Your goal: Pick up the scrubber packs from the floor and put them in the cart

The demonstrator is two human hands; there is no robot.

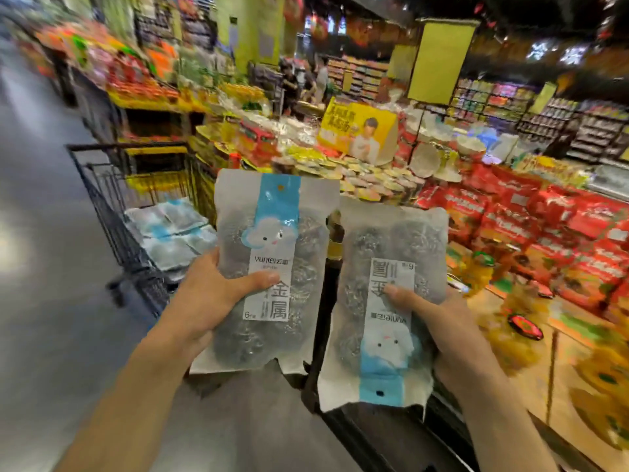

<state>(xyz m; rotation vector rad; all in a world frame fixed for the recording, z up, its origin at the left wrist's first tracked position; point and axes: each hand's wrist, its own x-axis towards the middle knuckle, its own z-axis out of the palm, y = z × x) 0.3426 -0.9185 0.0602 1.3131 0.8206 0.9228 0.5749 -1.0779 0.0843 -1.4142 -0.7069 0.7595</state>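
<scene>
Down a supermarket aisle with a smooth grey floor, a person holds up two scrubber packs. Left hand grips the left pack upright, thumb pressed across its label; right hand grips the right pack upside down, thumb on its front. More packs lie in the black wire cart just beyond. Red bags and bowls crowd the display table to the right, with shelves behind, blurred.
</scene>
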